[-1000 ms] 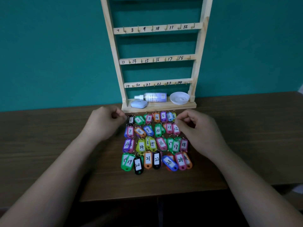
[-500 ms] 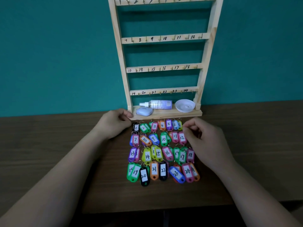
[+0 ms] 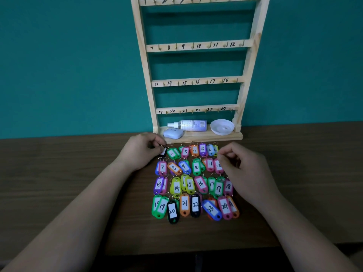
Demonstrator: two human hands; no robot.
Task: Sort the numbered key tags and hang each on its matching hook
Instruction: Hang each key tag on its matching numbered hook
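Tags [image 3: 189,184] lie on the desk [image 3: 294,173] in four numbered rows that mirror the rack [image 3: 198,46]; its hooks are bare. Left hand [image 3: 141,152] pinches the ring of tag 1 [image 3: 163,152], probably first to hang. Right hand [image 3: 243,169] is curled by 6 and 12; can't tell if it holds anything.

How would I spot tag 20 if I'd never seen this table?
Find the wooden rack against the teal wall; tags lie in four rows on the table before it. In the row nearest the person, tag 20 sits between green 19 and orange 21. It is black and reaches lower than both.
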